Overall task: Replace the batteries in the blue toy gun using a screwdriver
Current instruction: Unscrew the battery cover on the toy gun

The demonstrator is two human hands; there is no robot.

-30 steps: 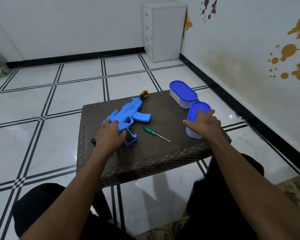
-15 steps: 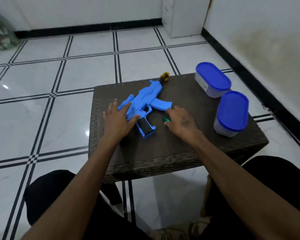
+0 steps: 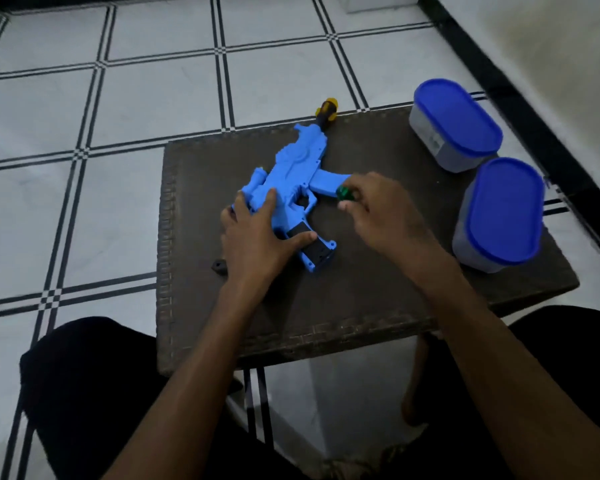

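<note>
The blue toy gun (image 3: 293, 169) lies flat on the dark woven table (image 3: 343, 299), its yellow-and-black muzzle past the far edge. My left hand (image 3: 257, 233) rests on the gun's rear body with fingers spread, thumb by the black grip section. My right hand (image 3: 378, 209) pinches the green handle of the screwdriver (image 3: 344, 194) just right of the gun's magazine; the shaft is hidden under the hand.
Two grey containers with blue lids stand at the table's right side, one at the far corner (image 3: 454, 126) and one nearer (image 3: 499, 216). A small black piece (image 3: 219, 266) lies near the left edge. White tiled floor surrounds the table.
My right hand left the nearer container, moved left to the screwdriver and picked it up by its handle. My left hand stayed on the gun. The camera tilted down.
</note>
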